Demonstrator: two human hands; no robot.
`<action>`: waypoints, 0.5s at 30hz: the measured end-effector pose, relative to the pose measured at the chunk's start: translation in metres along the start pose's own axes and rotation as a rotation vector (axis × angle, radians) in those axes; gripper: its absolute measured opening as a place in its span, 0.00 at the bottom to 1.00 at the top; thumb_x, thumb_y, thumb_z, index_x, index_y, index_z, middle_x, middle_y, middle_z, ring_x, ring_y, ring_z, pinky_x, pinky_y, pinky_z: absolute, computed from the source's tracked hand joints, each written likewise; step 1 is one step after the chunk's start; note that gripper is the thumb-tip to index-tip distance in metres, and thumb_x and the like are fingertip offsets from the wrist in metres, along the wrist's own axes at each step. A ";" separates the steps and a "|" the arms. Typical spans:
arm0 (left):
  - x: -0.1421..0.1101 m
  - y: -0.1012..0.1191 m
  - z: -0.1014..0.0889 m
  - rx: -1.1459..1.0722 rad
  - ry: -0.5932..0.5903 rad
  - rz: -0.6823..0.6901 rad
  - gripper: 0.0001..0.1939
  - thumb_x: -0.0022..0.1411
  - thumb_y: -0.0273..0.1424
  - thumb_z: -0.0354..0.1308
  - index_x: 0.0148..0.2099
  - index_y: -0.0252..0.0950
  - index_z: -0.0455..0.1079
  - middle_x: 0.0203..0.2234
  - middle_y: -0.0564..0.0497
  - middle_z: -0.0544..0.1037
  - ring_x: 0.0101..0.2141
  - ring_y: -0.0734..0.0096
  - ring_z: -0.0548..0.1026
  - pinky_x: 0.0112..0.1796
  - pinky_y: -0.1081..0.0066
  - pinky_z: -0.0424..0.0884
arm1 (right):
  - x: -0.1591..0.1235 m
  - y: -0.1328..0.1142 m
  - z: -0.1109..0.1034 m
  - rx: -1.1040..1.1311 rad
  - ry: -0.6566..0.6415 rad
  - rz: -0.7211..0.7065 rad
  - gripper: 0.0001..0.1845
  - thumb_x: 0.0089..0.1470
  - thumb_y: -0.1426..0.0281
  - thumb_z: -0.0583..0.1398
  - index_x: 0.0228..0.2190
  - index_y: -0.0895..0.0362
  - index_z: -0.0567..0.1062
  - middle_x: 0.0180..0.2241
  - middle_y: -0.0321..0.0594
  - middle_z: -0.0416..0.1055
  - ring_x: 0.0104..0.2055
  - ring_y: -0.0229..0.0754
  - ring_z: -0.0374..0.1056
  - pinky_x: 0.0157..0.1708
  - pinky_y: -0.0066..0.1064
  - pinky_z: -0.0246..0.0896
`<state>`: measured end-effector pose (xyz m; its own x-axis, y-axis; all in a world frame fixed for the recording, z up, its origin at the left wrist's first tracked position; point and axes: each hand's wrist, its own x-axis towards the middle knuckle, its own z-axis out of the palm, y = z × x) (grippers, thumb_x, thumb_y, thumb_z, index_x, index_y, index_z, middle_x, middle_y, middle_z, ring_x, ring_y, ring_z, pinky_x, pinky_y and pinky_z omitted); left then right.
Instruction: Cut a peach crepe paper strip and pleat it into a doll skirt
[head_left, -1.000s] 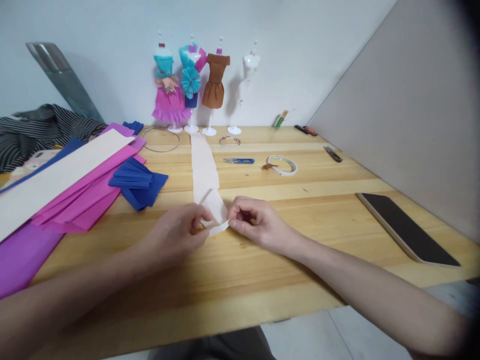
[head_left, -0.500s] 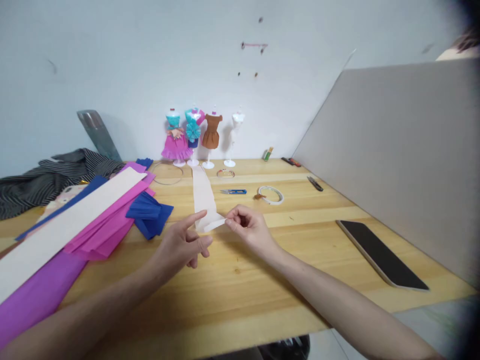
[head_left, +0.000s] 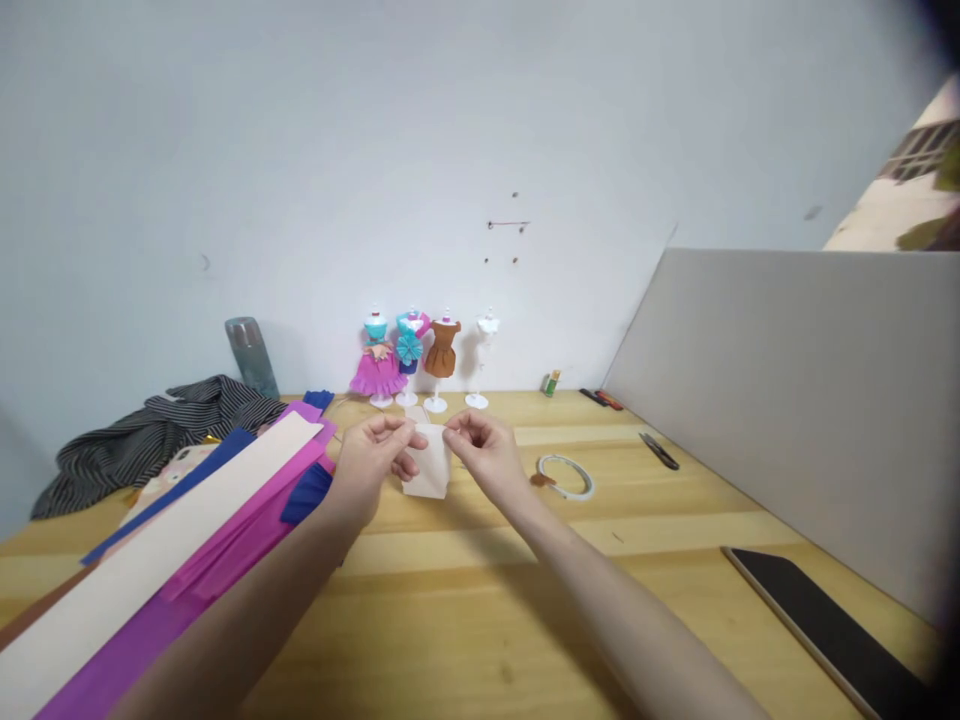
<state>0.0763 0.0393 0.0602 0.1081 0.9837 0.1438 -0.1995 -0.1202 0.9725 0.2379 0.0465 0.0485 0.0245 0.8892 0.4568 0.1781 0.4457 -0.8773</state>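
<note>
Left fingers (head_left: 403, 434) and right fingers (head_left: 459, 441) pinched closed at upper edge of strip (head_left: 429, 472); tear could be caused by uneven pull.

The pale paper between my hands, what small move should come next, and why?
I'd probably lower the pale paper onto the table before adjusting it: it hangs by its upper edge between your left hand and right hand, and the wood could support its loose lower part.
</note>
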 end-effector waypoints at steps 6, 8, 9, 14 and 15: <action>0.024 0.002 0.003 -0.044 0.049 0.016 0.20 0.41 0.37 0.69 0.33 0.32 0.67 0.21 0.52 0.77 0.13 0.80 0.68 0.16 0.78 0.61 | 0.018 -0.002 0.004 0.135 0.026 0.157 0.09 0.42 0.64 0.61 0.23 0.56 0.68 0.11 0.27 0.62 0.10 0.29 0.51 0.11 0.23 0.46; 0.026 0.001 0.003 -0.052 0.047 0.017 0.19 0.43 0.38 0.67 0.34 0.32 0.67 0.18 0.54 0.75 0.12 0.81 0.66 0.16 0.79 0.59 | 0.019 -0.003 0.003 0.191 0.007 0.219 0.10 0.40 0.64 0.62 0.23 0.56 0.68 0.11 0.28 0.66 0.09 0.29 0.52 0.10 0.22 0.46; 0.026 0.001 0.003 -0.056 0.036 0.012 0.19 0.44 0.38 0.67 0.34 0.32 0.67 0.17 0.54 0.75 0.12 0.81 0.66 0.15 0.79 0.58 | 0.019 -0.004 0.002 0.221 -0.002 0.243 0.10 0.39 0.64 0.62 0.23 0.56 0.68 0.11 0.29 0.67 0.09 0.29 0.53 0.10 0.22 0.46; 0.021 0.002 0.002 -0.043 -0.017 -0.017 0.22 0.46 0.40 0.66 0.39 0.32 0.67 0.20 0.53 0.76 0.13 0.79 0.68 0.16 0.78 0.60 | 0.018 -0.008 -0.003 0.343 -0.018 0.281 0.12 0.38 0.64 0.64 0.22 0.57 0.68 0.14 0.30 0.69 0.10 0.28 0.55 0.11 0.21 0.48; 0.019 0.002 0.002 -0.032 -0.032 -0.017 0.23 0.46 0.40 0.67 0.41 0.32 0.67 0.21 0.52 0.77 0.14 0.79 0.69 0.17 0.77 0.62 | 0.017 -0.009 -0.002 0.351 -0.021 0.277 0.12 0.38 0.64 0.64 0.22 0.57 0.68 0.14 0.30 0.69 0.10 0.28 0.56 0.11 0.20 0.48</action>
<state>0.0803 0.0579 0.0651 0.1432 0.9807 0.1332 -0.2280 -0.0983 0.9687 0.2389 0.0573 0.0644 0.0040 0.9803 0.1975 -0.1771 0.1951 -0.9647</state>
